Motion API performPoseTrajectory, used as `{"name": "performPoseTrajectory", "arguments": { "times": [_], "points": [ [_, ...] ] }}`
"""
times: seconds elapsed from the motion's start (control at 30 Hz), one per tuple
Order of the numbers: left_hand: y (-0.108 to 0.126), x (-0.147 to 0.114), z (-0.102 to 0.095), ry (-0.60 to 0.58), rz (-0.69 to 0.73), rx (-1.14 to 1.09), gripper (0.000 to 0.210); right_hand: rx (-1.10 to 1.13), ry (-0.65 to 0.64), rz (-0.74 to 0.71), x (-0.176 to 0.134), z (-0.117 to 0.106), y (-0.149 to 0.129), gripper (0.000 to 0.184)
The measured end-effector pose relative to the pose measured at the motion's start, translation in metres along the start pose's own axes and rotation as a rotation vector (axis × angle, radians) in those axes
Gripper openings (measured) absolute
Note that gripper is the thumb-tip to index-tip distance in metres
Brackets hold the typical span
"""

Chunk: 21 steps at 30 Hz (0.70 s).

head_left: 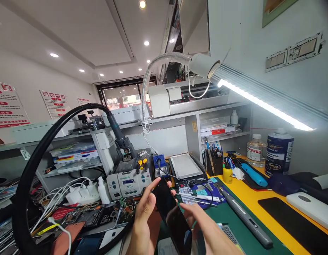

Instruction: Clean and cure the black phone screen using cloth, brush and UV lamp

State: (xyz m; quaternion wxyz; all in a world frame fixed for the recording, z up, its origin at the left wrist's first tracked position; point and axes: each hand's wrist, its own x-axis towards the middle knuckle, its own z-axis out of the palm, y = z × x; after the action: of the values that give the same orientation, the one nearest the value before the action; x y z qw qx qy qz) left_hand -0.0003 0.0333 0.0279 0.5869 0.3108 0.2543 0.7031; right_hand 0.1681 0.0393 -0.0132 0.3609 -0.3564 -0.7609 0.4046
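Note:
A black smartphone (pixel 170 212), its screen dark and reflective, is held up at a tilt in front of me, low in the middle of the view. My left hand (pixel 144 216) grips it along the left side. Its thumb is raised by the left edge, and fingertips show past the far right edge. My right hand (pixel 206 226) is closed around the lower right side, with one finger along the edge and the others partly hidden. Below the phone lies a green work mat (pixel 245 230), and a grey pen-shaped electric screwdriver (pixel 246 217) rests on it to the right.
A hot-air rework station (pixel 129 182) and a heating plate (pixel 186 166) stand behind. Phone parts and boards (pixel 92 214) crowd the left, under a thick black hose (pixel 47 140). A lit lamp (pixel 267 106) hangs above. To the right are a yellow bottle (pixel 227 173) and a spray can (pixel 279 154).

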Motion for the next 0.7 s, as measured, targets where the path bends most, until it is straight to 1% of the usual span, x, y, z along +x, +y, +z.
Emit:
{"name": "performPoseTrajectory", "arguments": {
  "times": [0.1, 0.17, 0.2, 0.3, 0.37, 0.43, 0.47, 0.53, 0.6, 0.7],
  "points": [
    [-0.003, 0.001, -0.002, 0.006, 0.007, 0.046, 0.049, 0.013, 0.004, 0.008, -0.002, 0.002, 0.003, 0.084],
    [-0.004, 0.003, -0.003, 0.017, 0.004, 0.108, 0.049, 0.061, 0.011, 0.063, -0.003, 0.002, 0.003, 0.082],
    [-0.003, 0.003, -0.004, 0.025, 0.002, 0.146, 0.049, 0.120, 0.005, 0.097, -0.004, 0.002, 0.003, 0.079],
    [0.000, 0.006, -0.008, 0.033, -0.012, 0.208, 0.052, 0.458, -0.044, 0.155, -0.002, 0.000, 0.000, 0.072],
    [0.003, 0.008, -0.011, -0.024, -0.035, 0.162, 0.053, 0.706, -0.100, 0.140, 0.000, -0.002, -0.004, 0.067],
    [0.006, 0.010, -0.015, -0.108, -0.053, 0.084, 0.053, 0.886, -0.162, 0.121, 0.003, -0.006, -0.008, 0.059],
    [0.006, 0.011, -0.017, -0.143, -0.051, 0.059, 0.052, 0.952, -0.188, 0.120, 0.005, -0.008, -0.010, 0.055],
    [0.005, 0.010, -0.018, -0.172, -0.028, 0.072, 0.049, 1.068, -0.221, 0.128, 0.006, -0.011, -0.013, 0.048],
    [0.000, 0.008, -0.017, -0.180, 0.014, 0.164, 0.046, 1.158, -0.241, 0.153, 0.007, -0.014, -0.013, 0.047],
    [-0.011, 0.001, -0.011, -0.174, 0.044, 0.341, 0.044, 1.277, -0.312, 0.187, 0.008, -0.015, -0.008, 0.051]
  ]
}}
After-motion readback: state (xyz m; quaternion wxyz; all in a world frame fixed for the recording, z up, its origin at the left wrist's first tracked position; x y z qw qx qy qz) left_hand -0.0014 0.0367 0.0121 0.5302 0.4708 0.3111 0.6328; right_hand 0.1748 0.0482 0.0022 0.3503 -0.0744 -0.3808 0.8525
